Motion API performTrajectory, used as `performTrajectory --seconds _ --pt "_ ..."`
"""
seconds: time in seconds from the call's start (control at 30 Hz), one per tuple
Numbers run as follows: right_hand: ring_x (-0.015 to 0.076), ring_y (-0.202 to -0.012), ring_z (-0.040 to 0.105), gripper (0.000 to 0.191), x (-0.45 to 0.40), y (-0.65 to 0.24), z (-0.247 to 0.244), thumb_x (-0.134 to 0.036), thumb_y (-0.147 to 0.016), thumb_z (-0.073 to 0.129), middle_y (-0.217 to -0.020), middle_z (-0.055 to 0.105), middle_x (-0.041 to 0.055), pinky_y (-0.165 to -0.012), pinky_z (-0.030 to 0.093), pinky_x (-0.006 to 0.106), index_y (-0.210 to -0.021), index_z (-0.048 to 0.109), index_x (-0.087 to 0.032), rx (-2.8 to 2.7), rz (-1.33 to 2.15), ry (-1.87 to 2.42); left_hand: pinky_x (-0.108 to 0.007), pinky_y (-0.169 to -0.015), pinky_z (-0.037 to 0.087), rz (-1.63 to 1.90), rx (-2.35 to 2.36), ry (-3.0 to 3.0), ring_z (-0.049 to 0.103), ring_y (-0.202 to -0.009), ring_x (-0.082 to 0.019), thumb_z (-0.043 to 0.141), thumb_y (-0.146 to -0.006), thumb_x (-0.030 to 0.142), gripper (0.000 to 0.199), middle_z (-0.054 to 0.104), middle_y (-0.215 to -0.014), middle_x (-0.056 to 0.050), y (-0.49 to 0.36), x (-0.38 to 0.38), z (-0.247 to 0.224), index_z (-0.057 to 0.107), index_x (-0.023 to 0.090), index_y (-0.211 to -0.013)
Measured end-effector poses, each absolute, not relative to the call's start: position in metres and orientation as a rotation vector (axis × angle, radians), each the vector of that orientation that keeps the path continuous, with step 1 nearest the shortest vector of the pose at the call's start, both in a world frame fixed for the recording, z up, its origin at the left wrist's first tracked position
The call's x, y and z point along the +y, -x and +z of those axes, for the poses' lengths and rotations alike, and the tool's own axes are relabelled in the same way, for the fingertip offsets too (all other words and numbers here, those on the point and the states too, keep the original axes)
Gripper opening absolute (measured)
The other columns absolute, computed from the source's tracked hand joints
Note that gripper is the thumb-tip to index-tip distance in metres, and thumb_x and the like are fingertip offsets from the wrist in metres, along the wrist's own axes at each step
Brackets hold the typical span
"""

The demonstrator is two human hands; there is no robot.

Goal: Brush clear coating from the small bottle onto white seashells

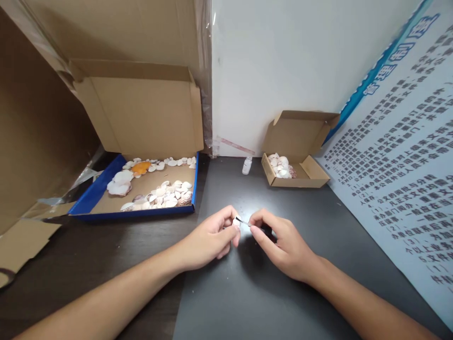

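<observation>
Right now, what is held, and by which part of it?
The left hand holds a small white piece by its left side; the right hand, a thin tool behind its dark tip.

White wall panel [276,61] behind, brown cardboard [141,28] under clear plastic beside it on the left, darker cardboard far left. Blue-edged poster [399,156] with dark Chinese text slants along the right. Worktop: dark wood grain [88,274] left, smooth dark grey mat [226,297] centre and right. Bright glare [252,208] mid-mat, faint red-marked tape low on panel.
</observation>
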State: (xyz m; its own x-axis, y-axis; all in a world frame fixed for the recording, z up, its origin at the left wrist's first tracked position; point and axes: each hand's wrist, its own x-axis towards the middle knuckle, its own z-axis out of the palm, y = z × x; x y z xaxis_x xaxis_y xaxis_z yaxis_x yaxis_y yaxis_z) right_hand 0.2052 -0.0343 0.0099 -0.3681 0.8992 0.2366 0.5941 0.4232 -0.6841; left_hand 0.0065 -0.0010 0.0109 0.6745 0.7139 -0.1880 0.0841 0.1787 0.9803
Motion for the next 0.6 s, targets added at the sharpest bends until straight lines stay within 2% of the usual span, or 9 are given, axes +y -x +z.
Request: performTrajectory --seconds 0.23,0.43,0.53,0.6 --pt "0.0129 -0.063 0.053 0.01 -0.033 -0.206 0.01 -0.024 -0.096 0.046 -0.075 0.06 -0.0014 -0.06 0.04 0.025 -0.091 0.053 -0.021 -2.102 0.658 1.281 -0.017 -0.039 0.03 0.523 0.76 -1.415 0.042 -0.039 -0.003 0.046 -0.095 0.04 0.02 0.058 -0.072 0.005 -0.006 0.0 0.007 0.041 0.022 -0.089" --pt "0.0129 -0.063 0.052 0.013 -0.032 -0.206 0.011 -0.023 -0.096 0.045 -0.073 0.058 -0.0009 -0.059 0.04 0.024 -0.088 0.055 -0.02 -2.009 0.611 1.276 -0.017 -0.037 0.028 0.534 0.824 -1.381 0.04 -0.034 -0.007 0.043 -0.091 0.033 0.012 0.052 -0.052 0.007 -0.007 0.007 0.007 0.047 0.022 -0.095" --pt "0.0125 -0.061 0.05 0.016 -0.028 -0.209 0.011 -0.025 -0.096 0.045 -0.07 0.055 -0.0014 -0.057 0.039 0.024 -0.084 0.054 -0.02 -1.861 0.554 1.264 -0.019 -0.041 0.032 0.598 0.86 -1.318 0.044 -0.04 -0.009 0.039 -0.082 0.021 0.008 0.052 -0.057 0.004 -0.017 0.021 0.015 0.047 0.02 -0.083" --pt "0.0117 -0.057 0.047 0.017 -0.024 -0.213 0.009 -0.028 -0.096 0.045 -0.066 0.051 -0.0029 -0.054 0.037 0.024 -0.083 0.053 -0.02 -1.741 0.539 1.267 -0.019 -0.043 0.032 0.656 0.925 -1.339 0.039 -0.042 -0.008 0.037 -0.077 0.018 0.007 0.044 -0.059 0.004 -0.028 0.036 0.018 0.042 0.02 -0.073"
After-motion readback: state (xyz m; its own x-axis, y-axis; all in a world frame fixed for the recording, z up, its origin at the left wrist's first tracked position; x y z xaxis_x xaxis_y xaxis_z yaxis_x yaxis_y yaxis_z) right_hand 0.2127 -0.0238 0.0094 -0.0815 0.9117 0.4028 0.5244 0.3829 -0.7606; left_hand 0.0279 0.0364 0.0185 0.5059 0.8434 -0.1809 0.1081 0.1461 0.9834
